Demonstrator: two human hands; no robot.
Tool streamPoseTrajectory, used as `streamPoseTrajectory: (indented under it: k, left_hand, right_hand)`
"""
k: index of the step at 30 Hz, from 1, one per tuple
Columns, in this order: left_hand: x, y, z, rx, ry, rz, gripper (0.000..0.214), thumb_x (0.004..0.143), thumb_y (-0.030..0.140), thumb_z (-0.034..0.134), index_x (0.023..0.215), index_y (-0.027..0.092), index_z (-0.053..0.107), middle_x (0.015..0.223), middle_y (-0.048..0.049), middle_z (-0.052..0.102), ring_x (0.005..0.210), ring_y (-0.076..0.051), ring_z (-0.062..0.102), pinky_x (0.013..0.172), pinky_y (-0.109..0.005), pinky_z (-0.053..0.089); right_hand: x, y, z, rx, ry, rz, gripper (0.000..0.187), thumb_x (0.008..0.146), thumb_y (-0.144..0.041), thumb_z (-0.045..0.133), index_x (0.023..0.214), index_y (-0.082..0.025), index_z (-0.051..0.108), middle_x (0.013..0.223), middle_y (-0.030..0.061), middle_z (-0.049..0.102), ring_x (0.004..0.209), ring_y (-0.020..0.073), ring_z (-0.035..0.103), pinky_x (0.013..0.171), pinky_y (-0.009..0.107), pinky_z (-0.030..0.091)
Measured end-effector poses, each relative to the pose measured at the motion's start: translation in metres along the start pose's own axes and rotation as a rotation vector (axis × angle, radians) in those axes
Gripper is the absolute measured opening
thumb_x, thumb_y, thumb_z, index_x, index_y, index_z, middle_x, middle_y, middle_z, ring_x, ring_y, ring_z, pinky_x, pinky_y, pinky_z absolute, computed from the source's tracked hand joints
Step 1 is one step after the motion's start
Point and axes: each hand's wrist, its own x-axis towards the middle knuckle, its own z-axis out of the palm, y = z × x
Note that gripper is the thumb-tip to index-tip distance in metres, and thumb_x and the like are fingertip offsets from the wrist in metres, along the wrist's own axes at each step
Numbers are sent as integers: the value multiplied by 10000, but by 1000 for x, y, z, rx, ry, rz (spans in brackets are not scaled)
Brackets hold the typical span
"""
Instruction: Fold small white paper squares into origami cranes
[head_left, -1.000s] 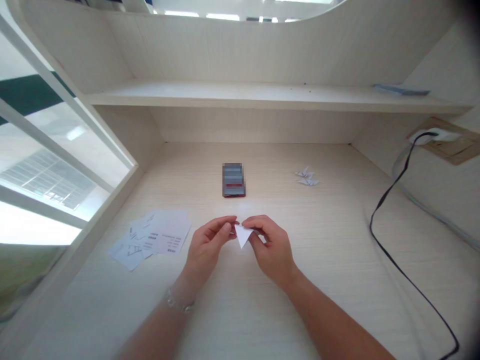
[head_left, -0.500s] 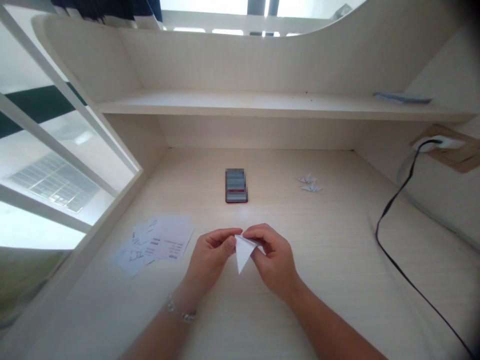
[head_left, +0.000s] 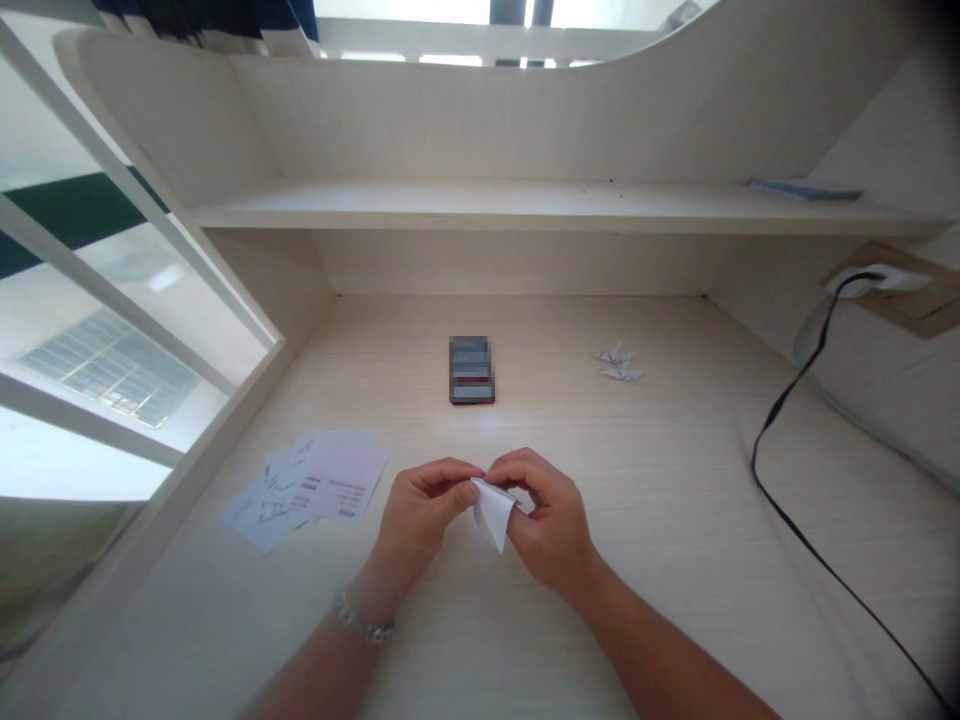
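A small folded piece of white paper (head_left: 493,512) hangs point down between my hands. My left hand (head_left: 420,512) pinches its left corner between thumb and fingers. My right hand (head_left: 547,525) grips its right side, and the fingers hide part of the fold. Beyond my hands, a phone (head_left: 472,370) lies face up with its screen pixelated. Two small folded paper birds (head_left: 619,364) sit further right. Left of my hands lie scattered printed paper slips (head_left: 315,488). A chain bracelet (head_left: 365,627) circles my left wrist.
The light wooden desk (head_left: 660,470) is enclosed by a back shelf (head_left: 480,205) and a window on the left. A black cable (head_left: 795,440) runs from a wall socket (head_left: 877,282) down the right side. A flat blue-grey item (head_left: 806,189) lies on the shelf.
The paper has turned and now hangs narrower between my fingers, with my hands slightly closer around it. The view has shifted very little since the last frame.
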Motion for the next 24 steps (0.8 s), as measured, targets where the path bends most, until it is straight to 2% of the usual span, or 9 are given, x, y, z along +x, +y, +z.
streamPoseTrajectory:
  k: [5, 9, 14, 19, 24]
  left_hand:
    - [0, -2, 0, 22, 6, -7, 163, 644, 211, 721, 787, 135, 708, 778, -73, 694, 719, -173, 615, 682, -280, 480]
    - [1, -3, 0, -2, 53, -28, 176, 649, 218, 720, 809, 146, 709, 798, -78, 710, 718, -172, 631, 708, -292, 488]
    - [1, -2, 1, 73, 71, -28, 191, 644, 227, 723, 814, 140, 718, 821, -87, 713, 711, -170, 631, 693, -285, 495]
    - [1, 0, 3, 79, 54, -15, 183, 643, 239, 722, 808, 158, 724, 812, -72, 706, 735, -173, 624, 701, -279, 485]
    - [1, -2, 2, 76, 47, 10, 153, 638, 221, 725, 780, 164, 724, 774, -56, 696, 722, -165, 615, 688, -270, 477]
  right_hand:
    - [-2, 1, 2, 65, 10, 74, 161, 691, -85, 588, 801, -193, 633, 783, 32, 608, 721, 155, 584, 629, 265, 482]
    - [-1, 4, 3, 151, 18, 247, 152, 724, -125, 575, 833, -197, 652, 788, 29, 648, 693, 148, 598, 589, 244, 480]
    - [4, 9, 4, 326, 66, 414, 142, 620, -135, 674, 751, -189, 679, 707, 13, 687, 632, 160, 631, 580, 261, 516]
    - [7, 10, 4, 408, 109, 467, 150, 554, -153, 726, 694, -189, 686, 671, 10, 696, 614, 164, 639, 586, 275, 526]
    - [4, 10, 3, 330, 112, 423, 141, 582, -123, 693, 704, -194, 697, 688, 13, 701, 620, 161, 637, 567, 261, 514]
